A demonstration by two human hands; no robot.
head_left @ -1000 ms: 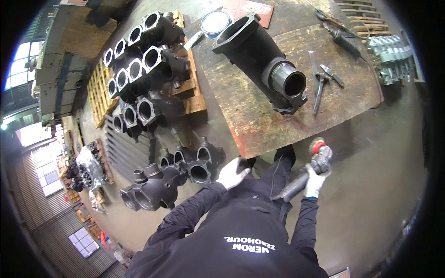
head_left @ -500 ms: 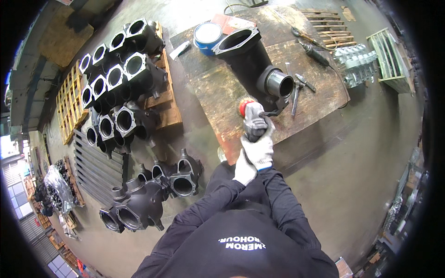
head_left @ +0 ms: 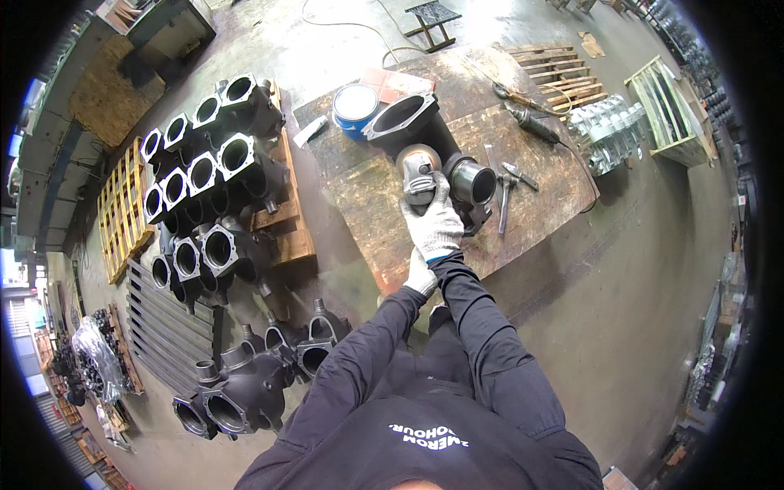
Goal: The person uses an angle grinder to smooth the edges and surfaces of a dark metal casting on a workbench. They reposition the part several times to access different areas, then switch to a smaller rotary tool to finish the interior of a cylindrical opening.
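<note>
My right hand (head_left: 437, 229), in a white work glove, is wrapped round the grey head of an angle grinder (head_left: 420, 188). The grinder's round guard and disc rest against or just over the side of a black cast pipe housing (head_left: 437, 135); contact cannot be made out. My left hand (head_left: 420, 276), gloved too, is closed at the grinder's rear end, its fingers mostly hidden behind my right wrist. The housing lies on a worn wooden table (head_left: 367, 184), its flanged opening facing away and left. From its right side sticks out a short bare-metal pipe stub (head_left: 472, 181).
A hammer (head_left: 504, 196) and a small dark tool (head_left: 520, 175) lie right of the housing. Beyond are a corded power tool (head_left: 535, 126) and a blue tub (head_left: 354, 122). Black castings (head_left: 237, 155) stand on a pallet at left; others (head_left: 253, 380) stand nearer, on the floor.
Both hands have moved the grinder up and left, from the housing's near end onto its side. The view has shifted slightly.
</note>
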